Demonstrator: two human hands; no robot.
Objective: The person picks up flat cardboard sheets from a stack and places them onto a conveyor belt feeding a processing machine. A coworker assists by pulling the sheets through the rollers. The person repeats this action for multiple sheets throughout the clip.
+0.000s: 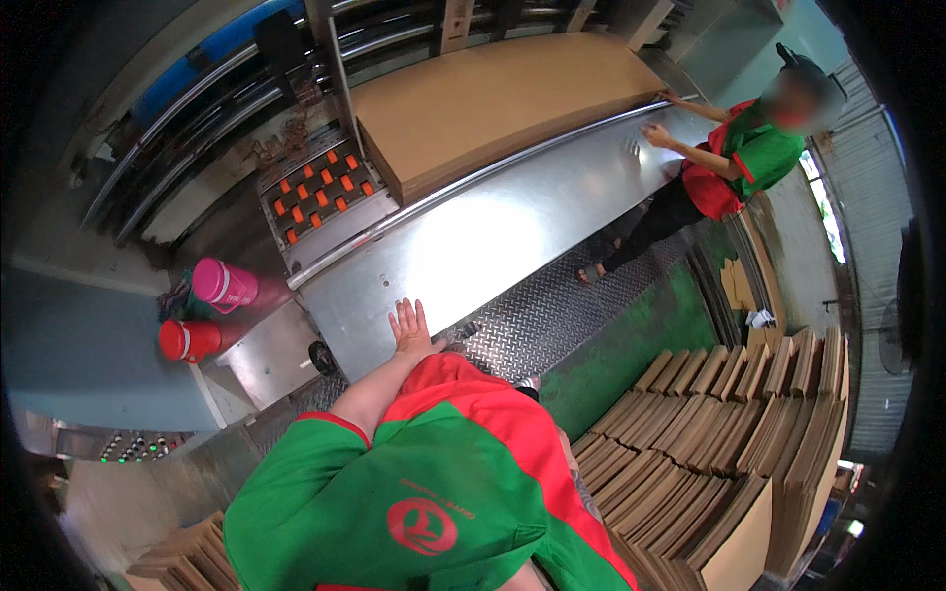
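Observation:
My left hand point(412, 327) rests palm down on the near left end of a shiny metal table point(345, 300), fingers spread, holding nothing. My right hand is out of sight; only a bit of bare skin shows at the lower edge under my green and red shirt. Beyond the table's far rail lies a long stack of brown cardboard sheets point(503, 98), its near side close to the rail. A co-worker point(764, 148) in a green and red shirt stands at the far right end of the table, one hand at the stack's corner, the other above the metal surface.
Orange rollers point(320, 192) sit left of the stack. A pink jug point(225, 286) and a red jug point(189, 341) stand at the left. Bundled cardboard point(690, 443) is piled at the lower right. A diamond-plate step point(537, 330) runs below the table.

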